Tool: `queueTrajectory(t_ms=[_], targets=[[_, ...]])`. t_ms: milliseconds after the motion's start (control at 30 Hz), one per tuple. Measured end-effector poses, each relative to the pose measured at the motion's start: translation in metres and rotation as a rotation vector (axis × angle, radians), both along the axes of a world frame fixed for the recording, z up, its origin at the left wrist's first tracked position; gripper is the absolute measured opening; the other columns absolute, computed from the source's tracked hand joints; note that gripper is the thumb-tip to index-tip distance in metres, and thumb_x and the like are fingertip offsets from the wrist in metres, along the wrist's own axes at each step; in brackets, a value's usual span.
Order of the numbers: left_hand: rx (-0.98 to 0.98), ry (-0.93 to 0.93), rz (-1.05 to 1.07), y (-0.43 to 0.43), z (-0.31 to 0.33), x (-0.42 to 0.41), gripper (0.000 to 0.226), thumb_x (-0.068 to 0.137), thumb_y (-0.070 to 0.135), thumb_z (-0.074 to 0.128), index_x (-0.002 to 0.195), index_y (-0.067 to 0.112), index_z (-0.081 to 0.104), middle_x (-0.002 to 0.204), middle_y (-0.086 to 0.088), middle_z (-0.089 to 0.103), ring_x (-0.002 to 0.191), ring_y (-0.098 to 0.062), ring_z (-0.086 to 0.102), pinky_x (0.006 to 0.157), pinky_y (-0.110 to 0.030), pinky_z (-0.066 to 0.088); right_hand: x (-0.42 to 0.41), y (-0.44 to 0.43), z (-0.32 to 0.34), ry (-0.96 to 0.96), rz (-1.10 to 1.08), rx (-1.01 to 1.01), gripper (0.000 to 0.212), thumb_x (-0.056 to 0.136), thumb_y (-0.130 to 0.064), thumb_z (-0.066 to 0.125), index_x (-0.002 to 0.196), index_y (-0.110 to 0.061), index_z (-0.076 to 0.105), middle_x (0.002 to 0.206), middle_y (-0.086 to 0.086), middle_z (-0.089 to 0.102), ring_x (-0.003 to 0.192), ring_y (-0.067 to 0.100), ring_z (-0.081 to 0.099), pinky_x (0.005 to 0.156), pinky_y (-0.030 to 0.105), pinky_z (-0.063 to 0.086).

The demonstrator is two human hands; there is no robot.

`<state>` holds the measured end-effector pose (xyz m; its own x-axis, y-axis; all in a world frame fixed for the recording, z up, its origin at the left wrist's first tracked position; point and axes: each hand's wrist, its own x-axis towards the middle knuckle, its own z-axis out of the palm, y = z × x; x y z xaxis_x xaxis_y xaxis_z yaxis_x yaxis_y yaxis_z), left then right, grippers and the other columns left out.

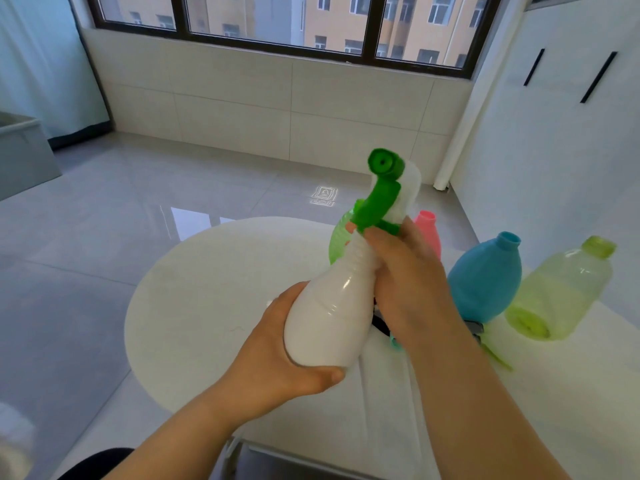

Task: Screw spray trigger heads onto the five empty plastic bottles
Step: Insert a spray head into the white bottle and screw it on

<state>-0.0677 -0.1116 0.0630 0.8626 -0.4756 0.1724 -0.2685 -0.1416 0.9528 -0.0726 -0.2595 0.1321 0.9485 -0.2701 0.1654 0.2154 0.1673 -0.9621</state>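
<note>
I hold a white plastic bottle tilted above the table, its base in my left hand. My right hand wraps the neck, gripping the collar of a green and white spray trigger head that sits on the bottle's mouth. Behind them stand a green bottle and a pink bottle, both partly hidden. A blue bottle and a pale yellow-green bottle lean on the table at the right, with open necks.
The white table has a rounded far end. More trigger heads lie under my right forearm, mostly hidden. White cupboards stand at the right. A grey tiled floor and a grey bin are at the left.
</note>
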Motion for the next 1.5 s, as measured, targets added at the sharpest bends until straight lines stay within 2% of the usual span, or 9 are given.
queueTrajectory(t_ms=[67, 167, 333, 533, 800, 1033, 1233, 1400, 1500], targets=[[0.001, 0.036, -0.040, 0.002, 0.000, 0.003, 0.079, 0.035, 0.048, 0.073, 0.106, 0.053, 0.038, 0.106, 0.030, 0.049, 0.096, 0.020, 0.047, 0.067, 0.001, 0.042, -0.001, -0.007, 0.003, -0.071, 0.198, 0.220, 0.012, 0.072, -0.019, 0.063, 0.077, -0.026, 0.070, 0.077, -0.009, 0.070, 0.077, 0.007, 0.064, 0.075, 0.026, 0.053], [0.000, 0.082, -0.089, 0.003, -0.001, 0.004, 0.080, 0.035, 0.048, 0.073, 0.106, 0.056, 0.037, 0.106, 0.030, 0.052, 0.095, 0.015, 0.051, 0.068, -0.003, 0.044, 0.000, -0.009, 0.002, -0.119, 0.182, 0.282, 0.016, 0.059, -0.021, 0.064, 0.073, -0.025, 0.072, 0.074, -0.009, 0.072, 0.073, 0.006, 0.066, 0.072, 0.022, 0.056], [0.011, 0.076, -0.109, 0.001, -0.005, 0.002, 0.079, 0.038, 0.047, 0.073, 0.108, 0.055, 0.037, 0.104, 0.035, 0.052, 0.097, 0.015, 0.050, 0.068, -0.003, 0.044, 0.003, 0.001, -0.008, -0.062, -0.110, 0.117, 0.035, 0.064, -0.009, 0.074, 0.082, -0.031, 0.053, 0.081, -0.002, 0.061, 0.069, 0.011, 0.062, 0.067, 0.034, 0.053], [0.017, 0.041, -0.082, 0.002, -0.003, 0.004, 0.079, 0.038, 0.049, 0.073, 0.107, 0.057, 0.036, 0.105, 0.031, 0.051, 0.097, 0.017, 0.049, 0.067, -0.002, 0.044, 0.003, -0.009, -0.003, -0.090, 0.224, 0.262, 0.009, 0.070, -0.016, 0.066, 0.075, -0.021, 0.071, 0.073, -0.007, 0.069, 0.077, 0.013, 0.061, 0.075, 0.026, 0.051], [0.010, -0.023, -0.005, 0.002, -0.002, 0.002, 0.078, 0.036, 0.050, 0.072, 0.104, 0.058, 0.034, 0.105, 0.035, 0.045, 0.097, 0.024, 0.042, 0.066, 0.005, 0.039, 0.001, -0.001, -0.002, -0.090, -0.045, 0.155, 0.040, 0.045, -0.030, 0.075, 0.080, -0.021, 0.056, 0.063, -0.013, 0.068, 0.063, 0.002, 0.063, 0.064, 0.024, 0.053], [0.114, -0.125, -0.075, 0.004, -0.001, 0.002, 0.088, 0.037, 0.051, 0.074, 0.103, 0.075, 0.021, 0.116, 0.035, 0.037, 0.108, 0.019, 0.037, 0.076, 0.004, 0.038, -0.008, -0.016, 0.006, -0.073, 0.226, 0.057, 0.034, 0.063, -0.022, 0.066, 0.096, -0.023, 0.058, 0.076, -0.005, 0.073, 0.066, 0.011, 0.067, 0.060, 0.025, 0.053], [0.135, -0.167, 0.002, -0.001, -0.001, 0.003, 0.085, 0.034, 0.050, 0.075, 0.102, 0.070, 0.027, 0.109, 0.033, 0.043, 0.104, 0.018, 0.040, 0.071, 0.004, 0.038, -0.004, -0.003, 0.006, -0.126, -0.055, 0.084, 0.036, 0.070, -0.004, 0.056, 0.093, -0.033, 0.058, 0.049, -0.008, 0.065, 0.054, 0.004, 0.065, 0.054, 0.023, 0.053], [0.164, -0.208, 0.055, -0.009, -0.002, 0.000, 0.086, 0.037, 0.043, 0.078, 0.100, 0.069, 0.024, 0.103, 0.036, 0.041, 0.102, 0.023, 0.037, 0.067, 0.006, 0.037, -0.003, 0.008, 0.003, -0.138, -0.311, -0.088, 0.036, 0.068, -0.020, 0.059, 0.064, -0.056, 0.060, 0.051, -0.024, 0.065, 0.064, -0.005, 0.066, 0.060, 0.024, 0.049], [0.155, -0.094, -0.121, -0.003, 0.004, 0.002, 0.084, 0.038, 0.043, 0.080, 0.098, 0.071, 0.029, 0.103, 0.041, 0.048, 0.100, 0.022, 0.042, 0.068, 0.005, 0.037, -0.003, -0.002, 0.005, -0.078, -0.238, -0.024, 0.033, 0.073, -0.010, 0.059, 0.076, -0.042, 0.063, 0.046, -0.015, 0.063, 0.069, 0.004, 0.069, 0.056, 0.020, 0.050]])
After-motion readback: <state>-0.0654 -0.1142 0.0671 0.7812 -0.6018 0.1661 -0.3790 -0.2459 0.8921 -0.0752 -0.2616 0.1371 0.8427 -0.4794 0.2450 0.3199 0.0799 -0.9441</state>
